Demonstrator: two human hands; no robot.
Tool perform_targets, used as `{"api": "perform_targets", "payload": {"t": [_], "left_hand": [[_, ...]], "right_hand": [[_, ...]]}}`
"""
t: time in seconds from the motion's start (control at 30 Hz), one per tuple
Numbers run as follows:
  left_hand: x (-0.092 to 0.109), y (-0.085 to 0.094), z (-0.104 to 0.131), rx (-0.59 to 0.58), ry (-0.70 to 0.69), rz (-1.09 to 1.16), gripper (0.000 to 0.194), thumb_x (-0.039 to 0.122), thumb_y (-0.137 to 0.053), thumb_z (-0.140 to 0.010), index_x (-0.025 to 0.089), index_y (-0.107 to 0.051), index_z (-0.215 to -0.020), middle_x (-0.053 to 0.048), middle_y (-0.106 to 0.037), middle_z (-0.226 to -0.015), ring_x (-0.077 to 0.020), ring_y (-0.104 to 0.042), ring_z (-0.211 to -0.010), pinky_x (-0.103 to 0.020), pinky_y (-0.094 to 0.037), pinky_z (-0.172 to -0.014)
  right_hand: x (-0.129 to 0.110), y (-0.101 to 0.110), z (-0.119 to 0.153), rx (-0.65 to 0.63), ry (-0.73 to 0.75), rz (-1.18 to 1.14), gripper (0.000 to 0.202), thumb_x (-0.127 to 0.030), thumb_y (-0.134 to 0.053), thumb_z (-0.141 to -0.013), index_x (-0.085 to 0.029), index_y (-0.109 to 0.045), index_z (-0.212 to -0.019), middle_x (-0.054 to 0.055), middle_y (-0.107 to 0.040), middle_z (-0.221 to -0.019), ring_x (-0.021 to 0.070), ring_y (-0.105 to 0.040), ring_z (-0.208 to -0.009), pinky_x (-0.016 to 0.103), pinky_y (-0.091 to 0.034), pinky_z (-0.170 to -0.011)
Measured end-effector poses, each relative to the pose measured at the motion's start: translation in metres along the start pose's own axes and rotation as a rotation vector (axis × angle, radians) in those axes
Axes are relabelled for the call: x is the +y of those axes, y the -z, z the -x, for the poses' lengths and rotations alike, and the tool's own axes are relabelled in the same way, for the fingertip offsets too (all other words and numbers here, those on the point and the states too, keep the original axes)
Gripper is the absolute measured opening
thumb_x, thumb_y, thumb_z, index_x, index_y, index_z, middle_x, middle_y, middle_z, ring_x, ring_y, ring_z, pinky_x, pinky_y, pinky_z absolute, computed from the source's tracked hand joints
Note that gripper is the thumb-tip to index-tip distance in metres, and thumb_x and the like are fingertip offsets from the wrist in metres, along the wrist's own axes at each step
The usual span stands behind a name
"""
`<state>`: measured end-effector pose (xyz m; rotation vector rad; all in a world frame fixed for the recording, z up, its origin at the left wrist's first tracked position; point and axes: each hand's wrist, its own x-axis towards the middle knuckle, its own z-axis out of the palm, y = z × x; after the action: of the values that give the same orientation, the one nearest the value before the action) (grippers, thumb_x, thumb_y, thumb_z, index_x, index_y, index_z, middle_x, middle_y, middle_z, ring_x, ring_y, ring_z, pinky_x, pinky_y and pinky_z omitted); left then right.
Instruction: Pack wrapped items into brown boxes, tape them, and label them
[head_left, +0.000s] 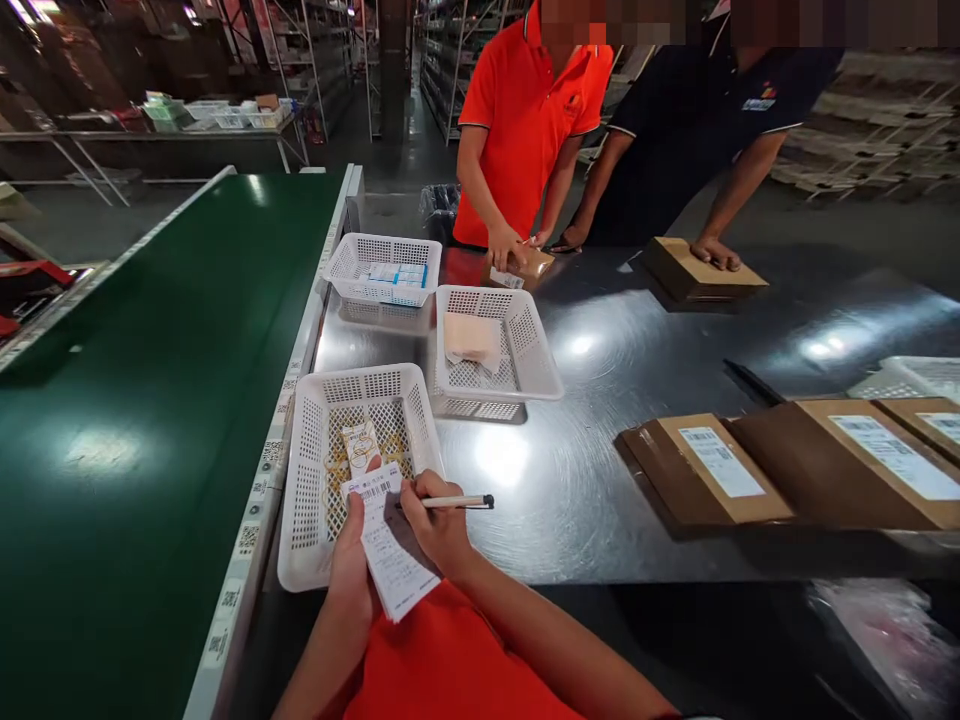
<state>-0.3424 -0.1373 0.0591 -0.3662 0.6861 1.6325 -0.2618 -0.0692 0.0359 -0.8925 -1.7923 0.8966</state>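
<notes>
My left hand (351, 555) grips a stack of printed paper slips (394, 560) with a barcode near the top. In my right hand (442, 520) is a white pen with a black end (465, 501), its tip side close to the slips. Both hands are over the near edge of a white perforated basket (300, 480). Inside that basket lies a small white box with gold markings (361, 445), and several yellow rubber bands (334, 485) are spread around it. The slips hide part of the basket's near side.
A second basket (540, 365) holds a wrapped beige item (472, 338); a third (341, 262) holds blue-white boxes (397, 274). Labelled cardboard boxes (720, 465) lie right on the metal table (517, 530). A green conveyor (165, 370) runs left. Two people stand opposite, hands on cardboard packages (529, 268).
</notes>
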Motion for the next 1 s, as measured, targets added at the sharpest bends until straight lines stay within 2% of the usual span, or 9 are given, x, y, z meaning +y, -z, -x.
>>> {"api": "perform_targets", "payload": {"t": [0.2,0.53,0.7,1.0], "left_hand": [[0.0,0.008,-0.004,-0.044,0.004,-0.063,0.055,0.039,-0.049,-0.093,0.035,-0.035,-0.146,-0.006,-0.067,-0.125,-0.0213,-0.065,-0.111,-0.037,-0.042,-0.107],[0.0,-0.004,0.0,0.076,-0.009,-0.058,0.051,0.039,-0.042,-0.096,0.032,-0.037,-0.146,-0.006,-0.063,-0.132,-0.0224,-0.062,-0.115,-0.038,-0.042,-0.107],[0.001,-0.005,-0.001,0.078,-0.008,-0.034,0.049,0.037,-0.041,-0.096,0.031,-0.039,-0.145,-0.007,-0.063,-0.131,-0.0221,-0.061,-0.117,-0.038,-0.042,-0.108],[0.0,-0.005,-0.002,0.091,-0.021,-0.025,0.048,0.034,-0.04,-0.097,0.027,-0.041,-0.145,-0.008,-0.067,-0.126,-0.0221,-0.061,-0.118,-0.038,-0.042,-0.108]], "right_hand": [[0.001,0.0,-0.001,-0.004,-0.013,-0.021,0.039,-0.026,-0.049,-0.088,-0.022,-0.029,-0.056,-0.008,-0.031,-0.049,0.0076,-0.028,-0.044,0.024,-0.024,-0.045],[0.002,-0.002,-0.001,-0.013,-0.051,-0.07,0.037,-0.025,-0.048,-0.086,-0.023,-0.026,-0.055,-0.008,-0.03,-0.048,0.0079,-0.027,-0.044,0.024,-0.023,-0.045],[0.0,-0.002,-0.002,-0.029,-0.093,-0.078,0.04,-0.028,-0.049,-0.087,-0.023,-0.026,-0.055,-0.007,-0.03,-0.048,0.0081,-0.027,-0.044,0.024,-0.024,-0.045],[0.002,-0.002,-0.001,-0.03,-0.058,-0.056,0.037,-0.024,-0.048,-0.085,-0.023,-0.025,-0.056,-0.008,-0.029,-0.047,0.0078,-0.027,-0.044,0.024,-0.023,-0.044]]}}
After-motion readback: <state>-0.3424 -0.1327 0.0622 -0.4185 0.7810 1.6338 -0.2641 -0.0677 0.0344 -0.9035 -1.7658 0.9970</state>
